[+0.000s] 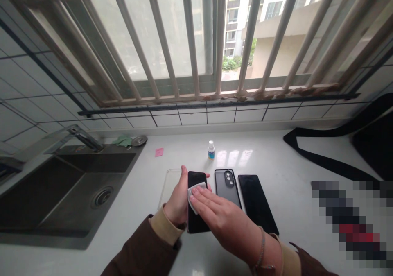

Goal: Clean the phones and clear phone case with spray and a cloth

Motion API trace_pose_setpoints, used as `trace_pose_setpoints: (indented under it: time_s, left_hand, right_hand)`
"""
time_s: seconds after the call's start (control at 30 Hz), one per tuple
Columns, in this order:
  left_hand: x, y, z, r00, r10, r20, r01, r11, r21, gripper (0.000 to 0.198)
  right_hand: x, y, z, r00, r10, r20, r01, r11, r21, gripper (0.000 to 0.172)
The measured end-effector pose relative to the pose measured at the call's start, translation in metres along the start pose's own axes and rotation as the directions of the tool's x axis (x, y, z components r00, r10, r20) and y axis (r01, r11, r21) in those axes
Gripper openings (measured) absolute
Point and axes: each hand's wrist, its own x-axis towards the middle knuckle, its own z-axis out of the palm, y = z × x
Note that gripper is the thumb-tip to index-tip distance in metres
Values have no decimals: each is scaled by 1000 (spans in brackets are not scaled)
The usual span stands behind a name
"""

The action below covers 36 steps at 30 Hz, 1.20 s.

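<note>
My left hand [178, 200] is closed around a black smartphone [196, 223], its thumb along the left edge and fingertips showing at the right edge. Over the phone's screen, my right hand [219, 213] presses a small white cloth or wipe [190, 194] under its fingers. A clear phone case [169, 184] lies on the counter, partly behind my left hand. To the right of the held phone are a black-rimmed phone case [223, 188] with camera openings, partly covered by my right hand, and a second black phone [257, 202] lying flat.
A small white bottle [211, 150] with a blue label stands behind the phones. A pink paper [159, 152] lies left of it. The sink [113, 165] with a faucet [82, 136] is at left, with a green cloth [123, 141] behind. A black strap [307, 155] lies at right.
</note>
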Motion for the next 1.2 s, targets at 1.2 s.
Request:
trace_pose_setpoints:
  time_s: [1.2]
  left_hand:
    - [-1, 0, 7, 995, 48, -92, -54, 996, -70, 66]
  right_hand:
    - [5, -2, -5, 978, 126, 169, -137, 989, 50, 55]
